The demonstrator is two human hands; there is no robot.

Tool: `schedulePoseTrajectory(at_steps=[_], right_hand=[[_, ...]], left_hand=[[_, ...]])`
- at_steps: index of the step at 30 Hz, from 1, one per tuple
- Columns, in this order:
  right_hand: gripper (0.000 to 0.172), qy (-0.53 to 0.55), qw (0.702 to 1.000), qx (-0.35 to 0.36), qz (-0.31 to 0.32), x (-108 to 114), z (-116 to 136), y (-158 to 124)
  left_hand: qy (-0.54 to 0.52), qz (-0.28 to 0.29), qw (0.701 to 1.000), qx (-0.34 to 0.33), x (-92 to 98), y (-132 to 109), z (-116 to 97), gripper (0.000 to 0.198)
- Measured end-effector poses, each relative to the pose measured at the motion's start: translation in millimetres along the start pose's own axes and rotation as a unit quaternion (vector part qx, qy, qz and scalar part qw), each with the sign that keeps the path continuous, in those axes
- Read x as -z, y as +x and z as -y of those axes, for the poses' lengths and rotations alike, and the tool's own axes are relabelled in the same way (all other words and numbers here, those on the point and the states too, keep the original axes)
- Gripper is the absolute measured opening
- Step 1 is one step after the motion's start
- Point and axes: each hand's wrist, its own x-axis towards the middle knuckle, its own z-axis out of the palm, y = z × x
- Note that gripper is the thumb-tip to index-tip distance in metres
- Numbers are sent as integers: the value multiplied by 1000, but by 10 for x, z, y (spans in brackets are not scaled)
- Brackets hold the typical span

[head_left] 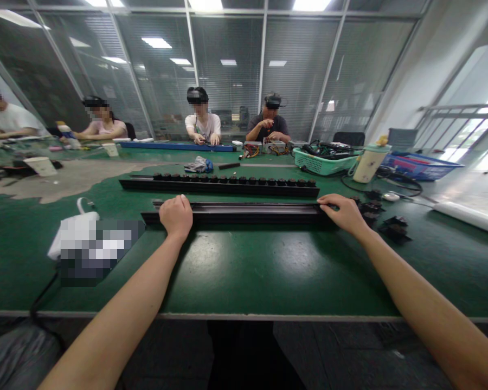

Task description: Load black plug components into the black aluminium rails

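A long black channel-shaped rail (252, 216) lies across the green table in front of me. Near its left end my left hand (176, 215) is closed around it, fingers curled over the far edge. My right hand (342, 211) pinches the rail's right end between thumb and fingers. Just behind it lies a second black rail (219, 188), with several small dark round pieces (252, 180) in a row along it. Several loose black parts (395, 228) sit to the right of my right hand.
A white power bank-like box (75, 230) and a blurred-out flat item (106, 252) lie at left. At right stand a green basket (323, 162) of cables, a cream bottle (368, 164) and a white bar (469, 218). Several people sit across the table.
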Motion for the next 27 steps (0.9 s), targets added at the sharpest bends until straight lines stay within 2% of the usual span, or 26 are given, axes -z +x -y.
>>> schedulePoseTrajectory(at_steps=[27], right_hand=[[13,-5,1000,-16,-15,56,-121,-21]], left_hand=[[-11,-11,1000,-2,4,-1,-5,51]])
